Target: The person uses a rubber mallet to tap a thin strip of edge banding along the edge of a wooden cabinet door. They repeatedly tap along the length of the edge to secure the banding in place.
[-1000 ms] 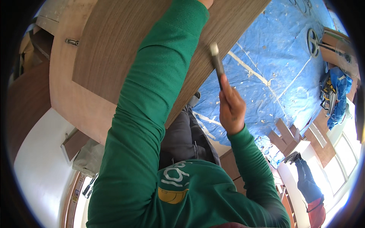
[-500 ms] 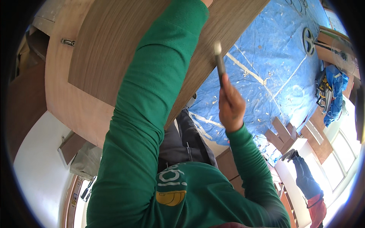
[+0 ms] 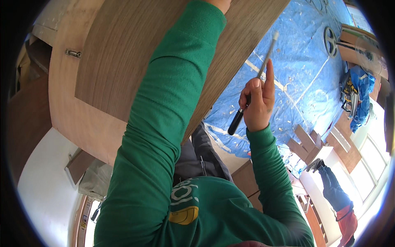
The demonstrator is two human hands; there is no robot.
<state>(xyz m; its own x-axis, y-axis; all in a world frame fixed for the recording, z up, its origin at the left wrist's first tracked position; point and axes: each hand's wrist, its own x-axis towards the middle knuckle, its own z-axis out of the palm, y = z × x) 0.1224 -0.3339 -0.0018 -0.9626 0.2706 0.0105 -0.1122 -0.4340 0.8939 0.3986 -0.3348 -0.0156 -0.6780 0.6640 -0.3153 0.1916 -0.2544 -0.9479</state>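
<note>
My right hand (image 3: 260, 103) is closed around a slim grey file (image 3: 265, 61), its index finger stretched out along the shaft. The black handle sticks out below the fist, while the pale tip points up and to the right. Beside it on the left is a large brown wood-grain panel (image 3: 119, 53), whose edge runs diagonally; hand and file are apart from that edge. Over the panel reaches my left arm in a green sleeve. Only a bit of my left hand (image 3: 220, 4) shows at the top edge, its fingers out of view.
A metal hinge (image 3: 73, 53) sits on the lighter wood at left. Blue sheeting (image 3: 296, 82) with scattered chips covers the floor at right. Farther right are a dark wheel-like ring (image 3: 330, 42), a blue bag (image 3: 360, 94) of tools, board pieces (image 3: 304, 142) and another person (image 3: 335, 193).
My right hand has shifted slightly right and turned, swinging the file away from the panel's edge over the blue sheeting. The left arm stays almost in place.
</note>
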